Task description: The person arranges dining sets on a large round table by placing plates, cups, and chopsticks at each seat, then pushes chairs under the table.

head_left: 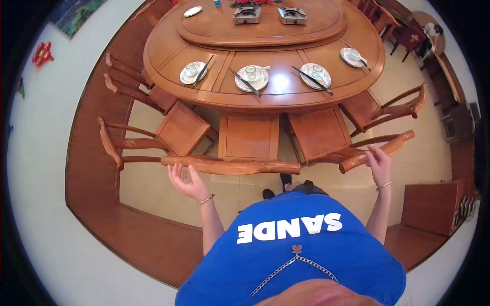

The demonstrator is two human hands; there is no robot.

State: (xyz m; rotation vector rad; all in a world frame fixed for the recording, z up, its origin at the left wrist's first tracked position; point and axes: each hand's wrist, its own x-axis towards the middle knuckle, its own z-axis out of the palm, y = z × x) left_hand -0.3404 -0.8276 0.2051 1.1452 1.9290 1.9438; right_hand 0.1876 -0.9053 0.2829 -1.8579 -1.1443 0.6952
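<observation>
My left hand is open, its fingers apart, at the left end of a wooden chair's top rail; whether the fingertips touch it I cannot tell. That chair's seat is in front of the table. My right hand is at the top rail of the chair to the right. Its fingers lie loosely spread against the wood, not wrapped round it. This second chair's seat is partly under the table edge.
A large oval wooden table carries place settings, including a plate with chopsticks. Two portable stoves stand on its raised centre. More chairs flank it left and right. A low wooden cabinet is at the right.
</observation>
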